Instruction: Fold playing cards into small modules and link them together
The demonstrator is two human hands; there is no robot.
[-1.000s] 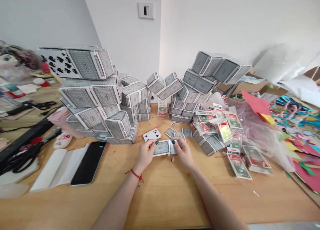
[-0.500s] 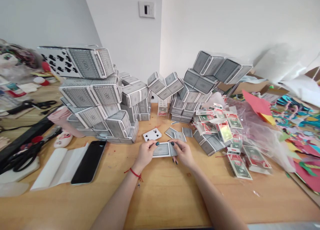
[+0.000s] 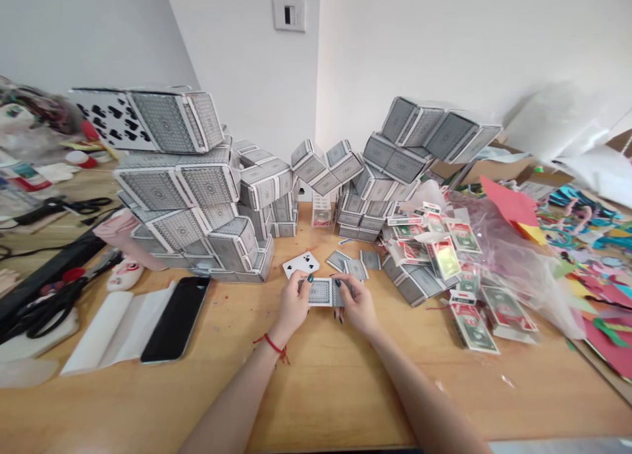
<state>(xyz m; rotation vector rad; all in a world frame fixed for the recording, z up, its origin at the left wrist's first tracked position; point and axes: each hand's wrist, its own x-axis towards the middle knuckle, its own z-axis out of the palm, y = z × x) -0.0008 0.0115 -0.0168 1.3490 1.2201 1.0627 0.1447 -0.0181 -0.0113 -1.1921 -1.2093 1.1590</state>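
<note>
Low over the table's middle, my left hand (image 3: 293, 304) pinches the left end of a grey-backed playing card (image 3: 320, 293). My right hand (image 3: 359, 304) is closed on the right end, where a second card or a folded flap overlaps; I cannot tell which. Just beyond them lies a face-up spade card (image 3: 301, 264). Several grey-backed card pieces (image 3: 353, 263) rest behind my right hand. On the left rises a stack of blocks made of playing cards (image 3: 197, 191); a similar stack (image 3: 385, 177) stands on the right.
A black phone (image 3: 175, 319) and a roll of white paper (image 3: 99, 332) lie left, near black scissors (image 3: 54, 302). Opened card boxes (image 3: 444, 243) and plastic wrap pile up at right, with coloured paper scraps (image 3: 605, 322) beyond. A small V-shaped card piece (image 3: 326, 168) bridges the stacks.
My hands have drawn slightly closer together over the card, the left one shifting right and the right one a little left. Both still hold it.
</note>
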